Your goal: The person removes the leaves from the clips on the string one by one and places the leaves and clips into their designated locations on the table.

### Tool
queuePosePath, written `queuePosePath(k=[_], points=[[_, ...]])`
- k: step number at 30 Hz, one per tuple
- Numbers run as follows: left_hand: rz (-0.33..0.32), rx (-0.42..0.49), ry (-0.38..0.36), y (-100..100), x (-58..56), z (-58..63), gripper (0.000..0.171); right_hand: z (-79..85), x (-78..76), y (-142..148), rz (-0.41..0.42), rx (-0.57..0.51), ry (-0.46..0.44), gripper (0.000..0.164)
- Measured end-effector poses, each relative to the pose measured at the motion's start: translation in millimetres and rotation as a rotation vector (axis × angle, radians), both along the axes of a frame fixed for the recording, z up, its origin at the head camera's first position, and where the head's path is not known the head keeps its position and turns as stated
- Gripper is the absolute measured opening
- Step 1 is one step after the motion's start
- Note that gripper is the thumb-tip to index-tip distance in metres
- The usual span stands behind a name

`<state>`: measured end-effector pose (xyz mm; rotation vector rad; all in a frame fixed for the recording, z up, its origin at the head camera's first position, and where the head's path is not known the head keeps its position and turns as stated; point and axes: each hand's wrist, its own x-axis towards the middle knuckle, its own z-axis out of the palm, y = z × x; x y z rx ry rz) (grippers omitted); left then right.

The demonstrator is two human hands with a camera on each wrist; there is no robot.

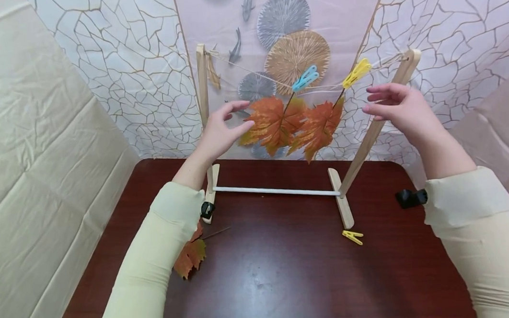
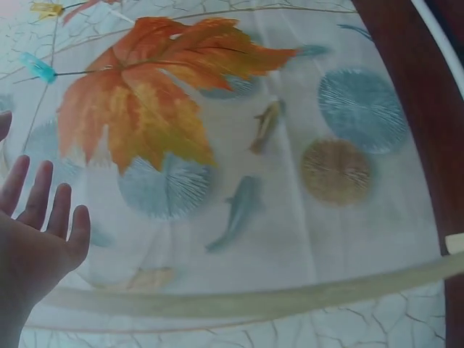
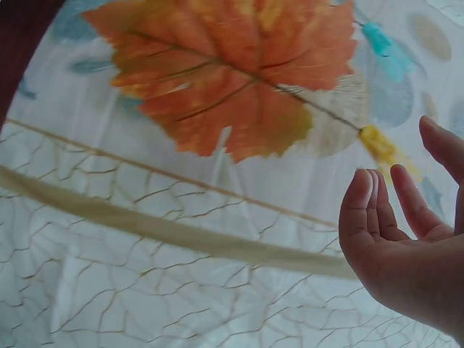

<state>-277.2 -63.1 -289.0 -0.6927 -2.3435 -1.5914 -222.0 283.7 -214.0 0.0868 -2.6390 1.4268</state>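
Two orange maple leaves hang by their stems from a string between two wooden posts. A blue clothespin [image 1: 305, 78] holds the left leaf [image 1: 274, 122]; a yellow clothespin [image 1: 356, 73] holds the right leaf [image 1: 322, 126]. My left hand [image 1: 224, 132] is raised beside the left leaf, fingers and thumb apart with nothing between them. In the left wrist view its fingers spread below the blue clothespin [image 2: 38, 67]. To the right of the yellow clothespin, my right hand [image 1: 400, 110] hovers with loosely bent fingers, holding nothing. The right wrist view shows it near the yellow clothespin [image 3: 388, 152].
On the dark table [image 1: 260, 274] lie a loose yellow clothespin [image 1: 352, 237] near the right foot and another leaf [image 1: 190, 256], partly behind my left sleeve. A white rod [image 1: 278, 191] joins the left post [image 1: 203, 85] and right post [image 1: 371, 133] low down. Patterned cloth hangs behind.
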Motion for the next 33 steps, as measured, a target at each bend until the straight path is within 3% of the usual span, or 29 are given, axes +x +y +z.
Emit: queuePosePath(k=[6, 13, 23, 33], points=[[-0.012, 0.011, -0.008, 15.6, -10.3, 15.0, 0.043, 17.5, -5.6, -19.9, 0.023, -0.074, 0.009, 0.049], [-0.027, 0.011, -0.07, 29.0, -18.2, 24.3, 0.044, 30.2, -11.8, -41.7, 0.044, -0.096, -0.007, 0.057], [-0.037, -0.035, -0.139, 43.6, -29.5, 27.9, 0.046, 44.7, -25.7, -64.6, 0.077, -0.025, -0.067, 0.063], [-0.079, -0.057, -0.167, 60.1, -37.1, 33.5, 0.046, 44.9, -37.9, -81.5, 0.038, 0.099, -0.108, 0.07]])
